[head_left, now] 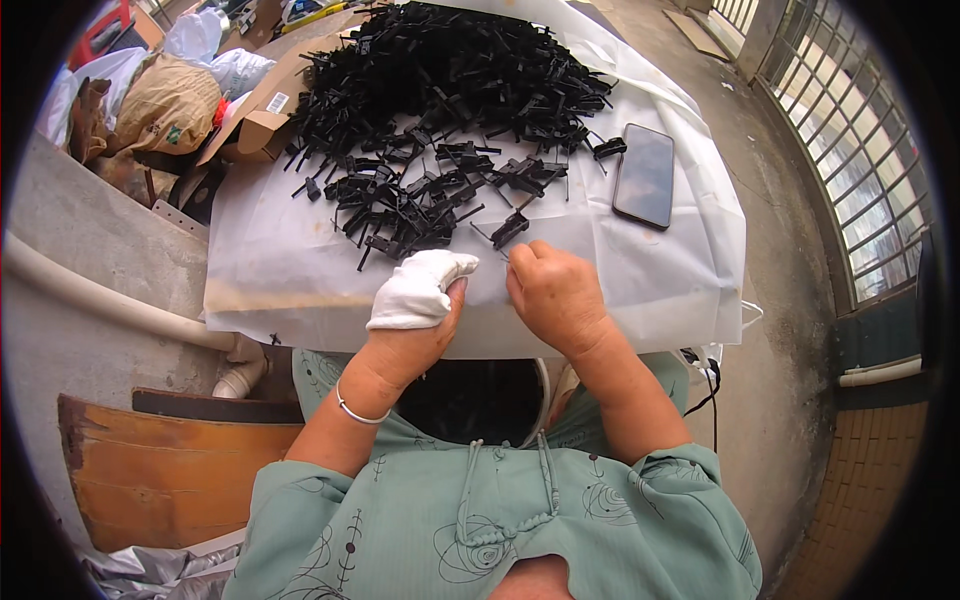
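My left hand (418, 292) has a white glove over its fingers and a thin bangle at the wrist. Its fingers are curled in, and whatever they hold is hidden. Beside it, my bare right hand (556, 292) is closed in a pinch; a thin dark bit shows near its fingertips, too small to name. Just beyond that hand lies a black plastic part (511, 230) with thin prongs. Farther back, a big heap of similar black parts (450, 80) covers the far side of the table, with a looser cluster (400, 215) nearer my left hand.
White sheeting (290, 250) covers the table. A smartphone (645, 178) lies at the right. Between my knees sits a dark round container (470, 400). A cardboard box (262, 130) and bags (165, 105) stand at the far left; a pipe (110, 300) runs along the left wall.
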The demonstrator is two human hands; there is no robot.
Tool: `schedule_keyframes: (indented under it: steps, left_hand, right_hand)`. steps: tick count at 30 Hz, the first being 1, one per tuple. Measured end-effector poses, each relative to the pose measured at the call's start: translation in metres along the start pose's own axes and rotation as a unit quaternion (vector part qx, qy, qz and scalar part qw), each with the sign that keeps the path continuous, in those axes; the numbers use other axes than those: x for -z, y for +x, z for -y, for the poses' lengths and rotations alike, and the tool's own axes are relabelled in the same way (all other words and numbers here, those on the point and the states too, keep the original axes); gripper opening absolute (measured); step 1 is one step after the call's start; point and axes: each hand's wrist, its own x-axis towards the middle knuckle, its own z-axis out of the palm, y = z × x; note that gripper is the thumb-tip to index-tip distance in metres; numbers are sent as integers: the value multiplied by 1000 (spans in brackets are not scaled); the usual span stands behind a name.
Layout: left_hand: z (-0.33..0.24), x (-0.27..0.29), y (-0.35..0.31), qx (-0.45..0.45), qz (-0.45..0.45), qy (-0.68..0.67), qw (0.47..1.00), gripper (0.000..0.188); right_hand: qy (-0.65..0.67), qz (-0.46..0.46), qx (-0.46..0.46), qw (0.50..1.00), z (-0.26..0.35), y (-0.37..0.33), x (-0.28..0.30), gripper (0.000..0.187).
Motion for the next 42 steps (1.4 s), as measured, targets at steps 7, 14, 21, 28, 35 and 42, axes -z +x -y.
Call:
schedule_keyframes:
  steps: [7, 14, 21, 28, 35, 42]
  left_hand:
    - [7, -9, 5, 57, -17, -35, 998, 24]
    - [8, -1, 1, 257, 116, -363, 888, 24]
    - [1, 4, 0, 238, 84, -411, 876, 26]
    - [-8, 5, -4, 163, 72, -349, 920, 26]
    - [-9, -4, -9, 166, 8, -235, 958, 25]
    - [-4, -16, -12, 50, -56, -90, 993, 27]
  right_hand:
    - [115, -1, 156, 981, 17, -4, 8, 11]
    - [216, -32, 138, 966, 17, -1, 7, 20]
    - [289, -65, 87, 951, 24, -2, 1, 18]
    - [426, 12, -139, 894, 21, -2, -3, 16]
    - [423, 99, -73, 897, 20, -2, 1, 21]
    - [490, 84, -159, 853, 26, -9, -25, 24]
